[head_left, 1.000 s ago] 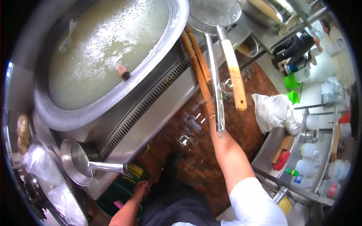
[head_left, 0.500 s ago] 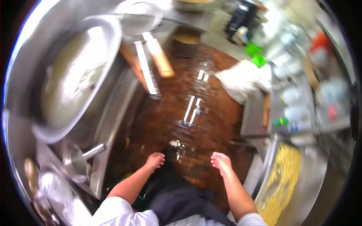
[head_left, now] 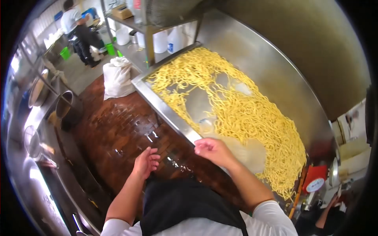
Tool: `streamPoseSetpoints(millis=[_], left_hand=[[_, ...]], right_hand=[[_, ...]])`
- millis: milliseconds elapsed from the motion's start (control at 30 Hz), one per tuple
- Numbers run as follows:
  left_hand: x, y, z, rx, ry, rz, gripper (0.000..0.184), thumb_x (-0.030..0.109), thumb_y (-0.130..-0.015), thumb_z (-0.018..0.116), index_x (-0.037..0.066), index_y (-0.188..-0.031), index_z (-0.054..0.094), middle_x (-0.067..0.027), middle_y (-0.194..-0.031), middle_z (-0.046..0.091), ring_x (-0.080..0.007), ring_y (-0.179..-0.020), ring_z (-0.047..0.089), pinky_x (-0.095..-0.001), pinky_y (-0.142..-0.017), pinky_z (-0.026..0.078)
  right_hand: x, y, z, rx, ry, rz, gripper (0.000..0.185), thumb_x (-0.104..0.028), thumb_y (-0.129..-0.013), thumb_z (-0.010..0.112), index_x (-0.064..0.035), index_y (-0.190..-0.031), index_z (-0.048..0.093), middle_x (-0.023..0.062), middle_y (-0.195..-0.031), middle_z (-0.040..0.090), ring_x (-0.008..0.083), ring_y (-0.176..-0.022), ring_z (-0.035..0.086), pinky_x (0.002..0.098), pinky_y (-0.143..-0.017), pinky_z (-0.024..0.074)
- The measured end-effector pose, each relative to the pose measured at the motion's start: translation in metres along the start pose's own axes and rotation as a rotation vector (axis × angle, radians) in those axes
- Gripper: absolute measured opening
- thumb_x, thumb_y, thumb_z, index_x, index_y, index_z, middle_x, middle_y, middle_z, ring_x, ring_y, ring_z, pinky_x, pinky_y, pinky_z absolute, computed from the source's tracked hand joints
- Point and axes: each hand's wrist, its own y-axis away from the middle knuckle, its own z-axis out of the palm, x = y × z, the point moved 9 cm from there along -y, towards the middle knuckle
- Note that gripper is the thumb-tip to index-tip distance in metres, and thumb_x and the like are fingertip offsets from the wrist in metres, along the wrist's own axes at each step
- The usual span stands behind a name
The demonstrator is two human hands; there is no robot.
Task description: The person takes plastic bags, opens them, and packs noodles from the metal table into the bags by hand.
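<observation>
My left hand [head_left: 145, 162] hangs over the wet brown floor, fingers slightly bent and apart, holding nothing. My right hand [head_left: 214, 151] is empty too, with its fingers loosely curled. It overlaps the front rim of a large metal tray [head_left: 173, 118]; whether it touches the rim I cannot tell. Long yellow noodles [head_left: 252, 114] lie spread in that tray, heaped towards the back and right, with bare metal showing in patches.
A white cloth sack [head_left: 118, 78] stands on the floor near a metal shelf [head_left: 136, 59] with white containers. Metal pots [head_left: 67, 106] and worktops line the left. A person [head_left: 76, 31] stands far back left. A red scale [head_left: 316, 179] and another person's arm [head_left: 327, 212] are at lower right.
My view has turned right, bringing the noodle tray to the centre and moving the large basin out of sight on the left. My right hand is now over the tray's edge; both hands stay empty.
</observation>
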Motion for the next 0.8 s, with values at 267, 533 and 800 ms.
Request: streamPoseSetpoints(millis=[267,533,800], left_hand=[[0.029,-0.034,0.142,-0.152,-0.250,0.004,0.043,0.044,-0.092,0.054,0.008,-0.116,0.053,-0.0053,-0.087,0.064,-0.0135,-0.065,0.061,-0.0274,-0.053,0.049],[0.057,-0.124,0.240,-0.224,-1.359,0.700,0.079,0.048,-0.082,0.061,-0.007,-0.135,0.040,-0.0246,-0.129,0.053,-0.0382,-0.117,0.053,-0.0404,-0.099,0.043],[0.039,-0.165,0.259,-0.478,-1.711,0.455,0.053,0.042,-0.078,0.066,-0.005,-0.101,0.061,-0.0205,-0.092,0.066,-0.0337,-0.090,0.064,-0.0420,-0.084,0.051]], right_hand=[[-0.027,0.017,-0.149,0.360,0.875,-0.046,0.046,-0.007,-0.076,0.067,-0.0060,-0.121,0.059,0.0162,-0.120,0.058,0.0264,-0.107,0.058,0.0391,-0.090,0.0479],[0.044,-0.025,-0.181,0.107,1.464,0.375,0.080,-0.007,-0.074,0.065,-0.0113,-0.146,0.030,0.0202,-0.153,0.021,0.0351,-0.140,0.024,0.0466,-0.112,0.0268],[0.086,-0.050,-0.255,0.150,1.517,0.550,0.121,-0.040,-0.056,0.086,-0.0118,-0.150,0.016,0.0229,-0.154,0.013,0.0406,-0.141,0.019,0.0501,-0.113,0.0233]])
